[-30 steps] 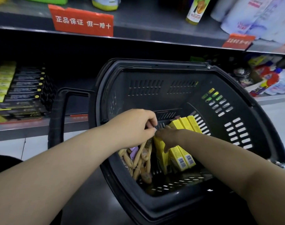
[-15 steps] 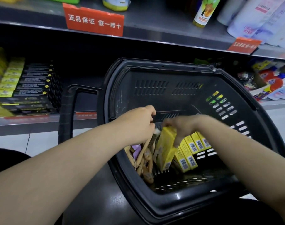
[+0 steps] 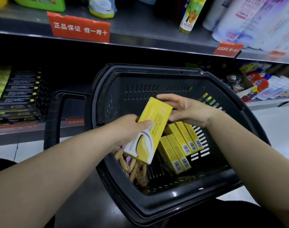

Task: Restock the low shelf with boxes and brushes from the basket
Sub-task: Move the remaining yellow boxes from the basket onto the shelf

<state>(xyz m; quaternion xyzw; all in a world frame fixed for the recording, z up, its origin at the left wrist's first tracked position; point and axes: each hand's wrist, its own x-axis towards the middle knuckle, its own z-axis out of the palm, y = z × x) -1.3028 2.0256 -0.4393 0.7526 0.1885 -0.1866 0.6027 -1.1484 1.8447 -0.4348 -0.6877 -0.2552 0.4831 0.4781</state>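
A black plastic basket (image 3: 181,197) sits in front of me, tilted toward the shelves. My left hand (image 3: 127,129) grips a yellow box (image 3: 150,129) by its lower left side and holds it above the basket. My right hand (image 3: 186,109) touches the box's upper right end, fingers spread. Several more yellow boxes (image 3: 180,145) with barcodes lie in the basket's middle. Wooden-handled brushes (image 3: 133,165) lie in its left part, partly hidden under the held box. The low shelf (image 3: 25,127) is at the left, with rows of black and yellow boxes (image 3: 17,92).
The basket's handle (image 3: 53,119) stands at its left, in front of the low shelf. An upper shelf (image 3: 140,35) carries bottles and red price tags. Bottles and packets (image 3: 263,86) fill the lower shelf at the right. Pale floor tiles show on both sides.
A yellow box has come up out of the basket. My left hand let go of the brushes and took hold of the box; my right hand shifted to its upper end.
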